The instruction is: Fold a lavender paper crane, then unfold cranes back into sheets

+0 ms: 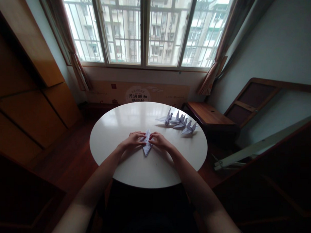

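A pale lilac sheet of paper folded into a narrow kite shape (147, 147) lies on the round white table (119, 129), its tip pointing towards me. My left hand (134, 140) rests on its left side with fingers curled and pressing the paper. On the right side, my right hand (158, 140) does the same, its fingertips pinched against the fold near the top. Both hands meet over the paper's upper half. Several finished paper cranes (179, 121) of the same colour stand in a row at the table's far right.
A low wooden bench (209, 114) stands right of the table. Wooden cabinets (31, 102) line the left wall. A large barred window (145, 27) with curtains is ahead, a cardboard box (138, 93) below it. A wooden frame (255, 96) leans on the right wall.
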A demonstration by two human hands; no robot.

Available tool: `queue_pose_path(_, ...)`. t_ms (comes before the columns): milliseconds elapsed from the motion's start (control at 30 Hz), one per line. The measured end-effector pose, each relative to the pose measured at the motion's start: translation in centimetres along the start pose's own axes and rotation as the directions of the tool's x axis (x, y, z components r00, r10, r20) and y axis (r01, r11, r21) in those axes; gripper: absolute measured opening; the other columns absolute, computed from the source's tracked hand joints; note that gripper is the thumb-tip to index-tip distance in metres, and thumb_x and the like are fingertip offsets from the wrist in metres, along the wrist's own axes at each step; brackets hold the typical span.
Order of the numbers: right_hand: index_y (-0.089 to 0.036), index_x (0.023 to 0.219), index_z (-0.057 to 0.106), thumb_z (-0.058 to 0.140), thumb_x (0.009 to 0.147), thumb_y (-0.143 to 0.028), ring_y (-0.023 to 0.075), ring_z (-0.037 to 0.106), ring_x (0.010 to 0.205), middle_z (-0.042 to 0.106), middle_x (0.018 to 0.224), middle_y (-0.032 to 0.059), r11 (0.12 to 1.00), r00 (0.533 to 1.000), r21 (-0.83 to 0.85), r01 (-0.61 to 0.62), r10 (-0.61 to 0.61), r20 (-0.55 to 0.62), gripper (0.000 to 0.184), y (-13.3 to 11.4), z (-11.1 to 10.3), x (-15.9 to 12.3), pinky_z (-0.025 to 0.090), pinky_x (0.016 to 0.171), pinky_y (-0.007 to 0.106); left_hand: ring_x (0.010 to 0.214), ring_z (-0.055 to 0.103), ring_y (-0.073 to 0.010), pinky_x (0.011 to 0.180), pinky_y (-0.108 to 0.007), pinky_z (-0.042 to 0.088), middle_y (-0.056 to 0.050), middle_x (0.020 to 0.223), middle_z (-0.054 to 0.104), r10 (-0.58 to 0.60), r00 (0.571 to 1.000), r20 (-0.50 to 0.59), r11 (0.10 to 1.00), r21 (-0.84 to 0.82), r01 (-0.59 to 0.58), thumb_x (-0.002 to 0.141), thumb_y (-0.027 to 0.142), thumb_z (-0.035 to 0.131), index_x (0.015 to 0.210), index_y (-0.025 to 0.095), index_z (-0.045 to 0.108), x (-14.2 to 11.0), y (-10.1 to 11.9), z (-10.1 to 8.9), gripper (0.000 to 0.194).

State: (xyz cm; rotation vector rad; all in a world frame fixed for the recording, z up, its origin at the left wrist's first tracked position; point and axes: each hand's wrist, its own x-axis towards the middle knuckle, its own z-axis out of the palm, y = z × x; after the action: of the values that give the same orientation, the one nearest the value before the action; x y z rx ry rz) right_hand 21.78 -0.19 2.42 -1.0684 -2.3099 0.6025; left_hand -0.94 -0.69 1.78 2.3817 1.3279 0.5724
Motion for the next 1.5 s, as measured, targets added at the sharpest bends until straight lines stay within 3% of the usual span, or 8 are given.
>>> queue_pose_path(1500, -0.02, 0.087, 0.07, 0.069, 0.08, -0.025, 0.021, 0.06, 0.1, 0.064, 0.105, 0.0081, 0.999, 0.999, 0.01, 0.032, -0.032, -0.008, 0.009, 0.34, 0.05, -0.01, 0.045, 0.092, 0.036, 0.129, 0.048, -0.0287, 0.112, -0.044, 0.028, -0.006, 0.132, 0.06, 0.018, 1.0, 0.0, 1.0, 0.013, -0.018, 0.076, 0.055, 0.066, 0.117, 0.026, 0.068, 0.09, -0.14, 0.09, 0.05)
